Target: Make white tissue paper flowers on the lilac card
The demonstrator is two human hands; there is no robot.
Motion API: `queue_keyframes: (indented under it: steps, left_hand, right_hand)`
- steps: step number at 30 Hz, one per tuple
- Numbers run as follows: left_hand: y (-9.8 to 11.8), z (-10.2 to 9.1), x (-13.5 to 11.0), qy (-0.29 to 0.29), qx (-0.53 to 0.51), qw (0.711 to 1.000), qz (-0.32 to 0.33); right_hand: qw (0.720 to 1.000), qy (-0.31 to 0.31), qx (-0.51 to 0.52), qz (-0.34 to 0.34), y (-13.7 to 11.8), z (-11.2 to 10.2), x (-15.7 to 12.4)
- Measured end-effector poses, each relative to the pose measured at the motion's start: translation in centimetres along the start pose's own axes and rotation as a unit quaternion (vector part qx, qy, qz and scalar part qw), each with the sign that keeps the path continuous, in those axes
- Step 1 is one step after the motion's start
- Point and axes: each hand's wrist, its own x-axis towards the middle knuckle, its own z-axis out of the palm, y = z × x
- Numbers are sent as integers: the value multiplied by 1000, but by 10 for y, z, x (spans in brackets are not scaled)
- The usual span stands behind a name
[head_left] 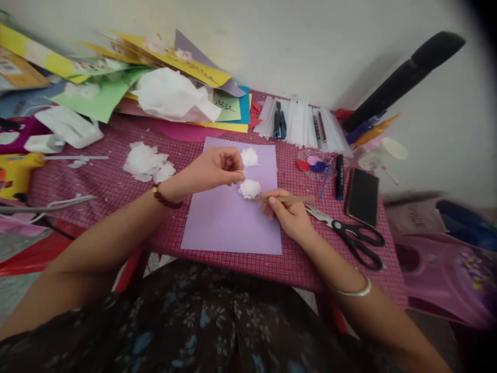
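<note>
A sheet of purple paper (229, 223) lies on the checked tablecloth in front of me. Two crumpled white paper flowers (249, 157) sit on it, one above the other. My left hand (223, 167) is closed in a pinch beside the lower white flower (249, 189); what its fingertips hold, if anything, is too small to name. In my right hand (285, 210) is a thin wooden stick (297, 198), its tip touching or close to the lower flower's bottom edge. Left of the sheet rests a heap of white tissue pieces (145, 161).
Black-handled scissors (349, 233), a phone (362, 197) and a black marker (339, 177) lie to the right. White glue sticks (298, 120) and a stapler (279, 122) are at the back. A yellow glue gun (17, 176) and coloured cards (104, 93) occupy the left.
</note>
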Motion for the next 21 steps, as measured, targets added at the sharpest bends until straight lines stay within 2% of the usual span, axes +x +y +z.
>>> queue_keyframes:
  steps: [4, 7, 10, 16, 18, 21]
  left_hand:
    - [-14, 12, 13, -46, -12, 999, -13]
    - [-26, 9, 10, -75, 1, 996, -38]
    - [-33, 6, 5, -129, 34, 990, -53]
    - [-26, 11, -6, -230, 148, 961, 26]
    - [-23, 10, -7, -236, 162, 958, 36]
    - [-22, 5, -7, -191, 128, 973, 10]
  right_hand:
    - [1000, 16, 7, -5, -1, 1, 1]
    - [1000, 19, 13, 5, -1, 0, 3]
    - [1000, 15, 15, 6, -1, -1, 4]
    - [999, 37, 24, -1, -1, -2, 4]
    - [998, 45, 41, 3, 0, -3, 4]
    - [999, 35, 39, 10, 1, -4, 5]
